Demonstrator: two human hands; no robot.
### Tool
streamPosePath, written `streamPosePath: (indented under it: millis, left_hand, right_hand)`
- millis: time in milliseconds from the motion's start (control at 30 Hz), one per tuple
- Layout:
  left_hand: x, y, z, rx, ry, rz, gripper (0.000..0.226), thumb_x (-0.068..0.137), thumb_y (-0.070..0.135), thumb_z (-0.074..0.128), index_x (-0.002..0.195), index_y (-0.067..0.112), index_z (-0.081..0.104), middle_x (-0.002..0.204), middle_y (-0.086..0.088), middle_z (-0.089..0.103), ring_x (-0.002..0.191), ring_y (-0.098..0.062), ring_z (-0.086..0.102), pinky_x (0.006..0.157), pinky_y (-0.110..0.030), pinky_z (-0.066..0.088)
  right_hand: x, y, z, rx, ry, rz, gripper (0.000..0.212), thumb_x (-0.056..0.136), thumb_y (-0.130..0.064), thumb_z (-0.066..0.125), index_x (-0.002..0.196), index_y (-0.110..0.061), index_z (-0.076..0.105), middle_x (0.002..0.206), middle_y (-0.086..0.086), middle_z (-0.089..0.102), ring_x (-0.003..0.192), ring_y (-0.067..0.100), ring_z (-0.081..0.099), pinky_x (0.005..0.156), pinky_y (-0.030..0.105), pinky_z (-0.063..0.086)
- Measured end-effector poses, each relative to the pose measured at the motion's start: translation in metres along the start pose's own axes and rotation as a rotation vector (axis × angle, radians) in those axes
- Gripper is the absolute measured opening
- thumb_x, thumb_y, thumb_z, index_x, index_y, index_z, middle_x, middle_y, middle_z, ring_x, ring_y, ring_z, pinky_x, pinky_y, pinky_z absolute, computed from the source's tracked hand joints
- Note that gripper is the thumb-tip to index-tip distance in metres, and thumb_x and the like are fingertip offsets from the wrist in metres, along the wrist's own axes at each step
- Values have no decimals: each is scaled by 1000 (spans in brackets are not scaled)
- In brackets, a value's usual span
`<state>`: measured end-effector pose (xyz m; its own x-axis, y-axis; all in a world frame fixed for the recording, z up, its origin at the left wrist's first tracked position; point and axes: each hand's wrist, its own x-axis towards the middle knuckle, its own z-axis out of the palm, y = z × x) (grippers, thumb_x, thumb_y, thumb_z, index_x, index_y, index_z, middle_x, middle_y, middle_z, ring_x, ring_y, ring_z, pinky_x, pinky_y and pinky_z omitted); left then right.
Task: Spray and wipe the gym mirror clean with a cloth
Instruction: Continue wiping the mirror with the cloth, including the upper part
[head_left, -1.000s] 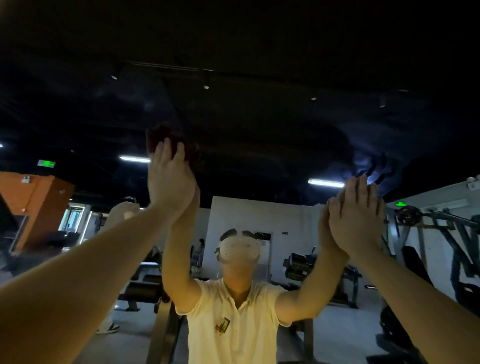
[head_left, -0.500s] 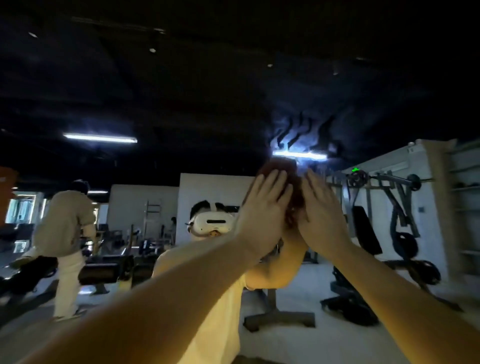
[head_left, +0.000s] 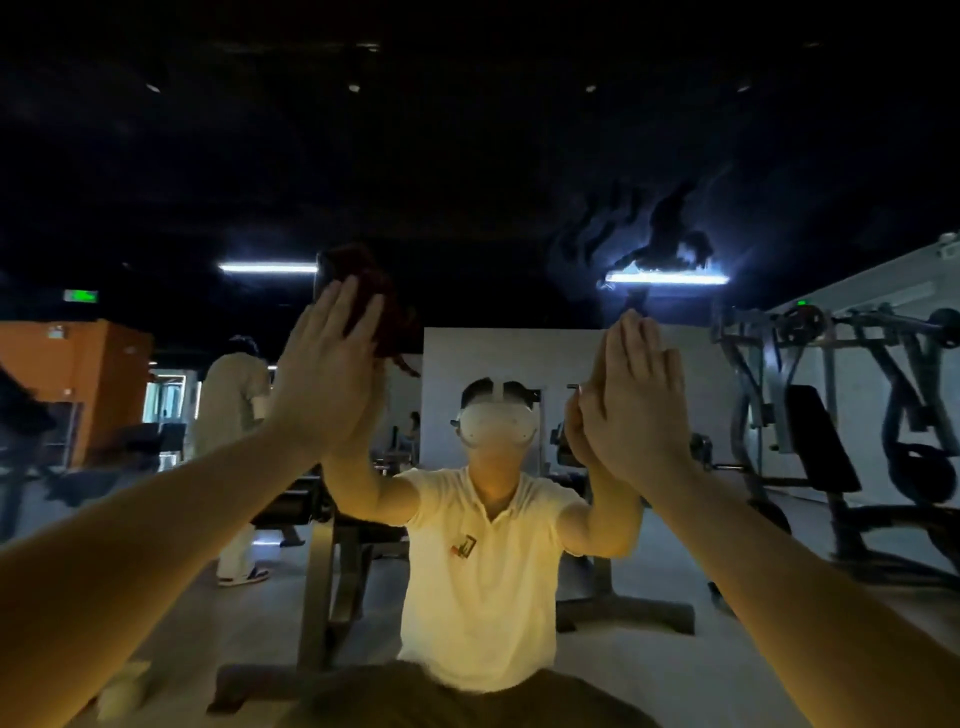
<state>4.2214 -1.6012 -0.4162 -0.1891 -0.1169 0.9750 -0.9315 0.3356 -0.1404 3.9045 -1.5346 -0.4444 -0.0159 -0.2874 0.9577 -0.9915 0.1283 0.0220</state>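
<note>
We press the left hand (head_left: 332, 379), held flat, on the dark red cloth (head_left: 376, 304) against the mirror (head_left: 467, 156). The right hand (head_left: 636, 400) lies flat and empty on it, well apart. Smears (head_left: 649, 234) sit above that hand, and the mirror runs beyond every frame edge.

Left hand (head_left: 327, 379) and cloth (head_left: 382, 306) against mirror (head_left: 467, 156)

Left of the white partition wall (head_left: 550, 364) a person in beige (head_left: 231, 395) stands near an orange wall (head_left: 88, 374), a weight machine (head_left: 831, 405) stands to its right, and light tubes (head_left: 667, 279) glow above it.
</note>
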Motion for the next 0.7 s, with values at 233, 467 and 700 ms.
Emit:
streamPosePath:
  millis: [233,467,700]
  left_hand:
    - [-7,108,29,-179,177,16,58,102,19,57,157,9,40,167,-21,31,157,-37,22,129,-58,16]
    - [-27,196,54,-152,114,347,60,94,17,55,153,10,48,164,-18,38,156,-34,30,129,-53,16]
    - [-72,56,42,2,28,299,68,90,15,74,151,6,46,163,-23,36,155,-37,28,125,-61,27]
  right_hand:
    - [-9,19,8,37,33,-99,74,100,-41,20,164,-5,12,172,14,4,160,29,1,128,48,4]
    - [-19,44,7,37,-4,-199,74,95,-34,19,165,-10,15,173,7,4,160,21,-1,130,44,5]
    - [-41,10,16,38,35,-38,73,96,-36,21,164,-9,18,172,13,10,160,30,6,129,50,5]
